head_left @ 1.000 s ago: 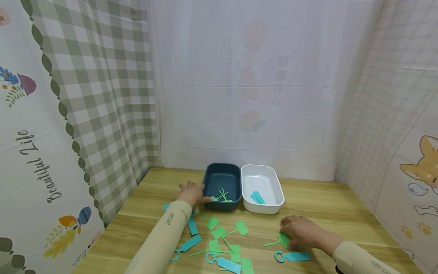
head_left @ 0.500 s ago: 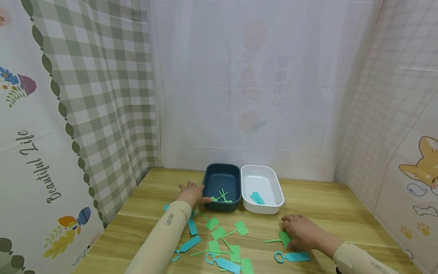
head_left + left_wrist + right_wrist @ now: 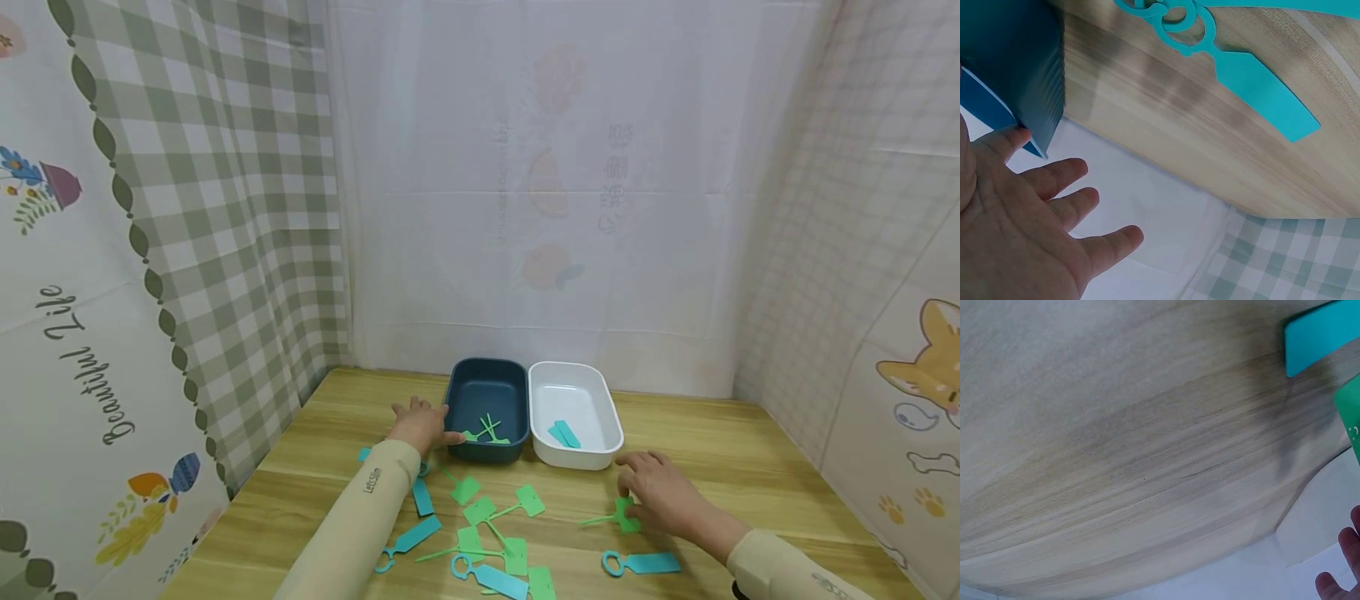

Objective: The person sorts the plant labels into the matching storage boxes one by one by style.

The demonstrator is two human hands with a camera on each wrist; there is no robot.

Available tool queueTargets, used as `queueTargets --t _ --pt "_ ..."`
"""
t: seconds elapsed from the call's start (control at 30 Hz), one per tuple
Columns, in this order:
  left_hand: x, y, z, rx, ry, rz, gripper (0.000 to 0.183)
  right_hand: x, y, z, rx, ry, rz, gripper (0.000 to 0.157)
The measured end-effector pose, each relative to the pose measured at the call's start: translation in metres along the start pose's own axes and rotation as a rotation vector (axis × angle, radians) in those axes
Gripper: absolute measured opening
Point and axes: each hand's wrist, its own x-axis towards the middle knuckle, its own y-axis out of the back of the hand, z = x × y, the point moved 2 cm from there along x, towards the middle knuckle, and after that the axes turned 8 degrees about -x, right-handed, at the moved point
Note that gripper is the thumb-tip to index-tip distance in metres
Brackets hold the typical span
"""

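Observation:
My left hand [image 3: 420, 427] rests at the near left corner of the dark blue bin [image 3: 489, 367], its index finger touching the rim in the left wrist view and the other fingers spread. In my right hand [image 3: 660, 492], the thumb and fingers pinch a green T-shaped plant label [image 3: 624, 517] by its flat head, stem pointing left. The label's edge [image 3: 1350, 412] shows at the right of the right wrist view; most of that hand is out of frame there. A blue loop tag [image 3: 652, 562] lies just nearer than the right hand.
Several green labels [image 3: 515, 554] and blue loop tags [image 3: 501, 581] lie scattered on the wooden table [image 3: 720, 433] between the arms. Beside the dark bin stands a white bin [image 3: 611, 417] with blue tags [image 3: 567, 432] inside. Green labels [image 3: 491, 435] lie in the dark bin.
My right hand has moved slightly away from me, toward the bins, and the green plant label has shifted with it, leaving the blue tag behind. The left hand stays at the dark bin.

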Motion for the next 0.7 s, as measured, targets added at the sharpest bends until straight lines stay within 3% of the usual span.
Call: queueTargets --t 0.7 --pt "-0.002 0.002 0.0 -0.017 0.002 -0.001 0.075 0.02 0.015 -0.012 0.028 0.063 0.077 0.03"
